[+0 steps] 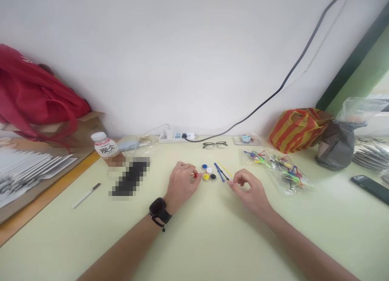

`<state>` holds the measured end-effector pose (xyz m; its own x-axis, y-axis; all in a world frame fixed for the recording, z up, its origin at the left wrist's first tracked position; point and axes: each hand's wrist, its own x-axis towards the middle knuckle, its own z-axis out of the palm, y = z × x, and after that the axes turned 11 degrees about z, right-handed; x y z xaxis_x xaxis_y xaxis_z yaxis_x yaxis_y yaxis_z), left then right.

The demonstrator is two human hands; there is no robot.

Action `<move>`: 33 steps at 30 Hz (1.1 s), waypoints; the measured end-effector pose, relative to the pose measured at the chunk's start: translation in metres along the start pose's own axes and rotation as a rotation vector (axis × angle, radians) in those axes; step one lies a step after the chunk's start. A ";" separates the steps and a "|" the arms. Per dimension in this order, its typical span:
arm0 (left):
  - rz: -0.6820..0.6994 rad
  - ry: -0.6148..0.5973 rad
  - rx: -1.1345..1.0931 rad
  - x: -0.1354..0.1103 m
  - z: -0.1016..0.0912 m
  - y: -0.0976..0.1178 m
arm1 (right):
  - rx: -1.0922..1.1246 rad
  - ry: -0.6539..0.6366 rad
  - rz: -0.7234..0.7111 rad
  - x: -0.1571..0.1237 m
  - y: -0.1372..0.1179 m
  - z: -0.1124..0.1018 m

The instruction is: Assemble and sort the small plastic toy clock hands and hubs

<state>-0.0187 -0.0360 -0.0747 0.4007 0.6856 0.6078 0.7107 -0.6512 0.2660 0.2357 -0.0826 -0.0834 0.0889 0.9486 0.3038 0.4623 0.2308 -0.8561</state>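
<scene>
My left hand (183,183), with a dark watch on its wrist, pinches a thin red plastic stick (195,175) between thumb and fingers. Just right of it lie small round discs: a blue disc (204,167), a white disc (209,170), a yellow disc (206,177) and a black disc (213,177). My right hand (249,190) has its fingers curled and a gap between them. Its fingertips touch or nearly touch the lower end of a black stick (224,175). Beside that stick are a blue stick (219,172) and a yellow stick (224,169), lying slanted.
Clear bags of coloured plastic parts (291,175) lie to the right. Eyeglasses (214,145) and a power strip (176,137) are at the back. A bottle (105,145) and a pen (86,195) are left; a phone (370,188) is far right.
</scene>
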 end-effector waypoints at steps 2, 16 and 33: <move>0.014 0.012 0.051 0.000 0.000 -0.001 | -0.026 -0.030 -0.013 0.001 0.003 0.003; 0.215 -0.145 0.020 -0.004 0.002 0.016 | -0.153 -0.184 -0.021 0.006 0.021 0.002; 0.318 -0.248 -0.307 -0.009 0.002 0.026 | -0.675 -0.072 -0.092 0.010 0.032 -0.010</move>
<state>-0.0029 -0.0586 -0.0750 0.7215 0.4697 0.5087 0.3428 -0.8807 0.3270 0.2601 -0.0676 -0.1030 -0.0253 0.9491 0.3141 0.9160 0.1478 -0.3729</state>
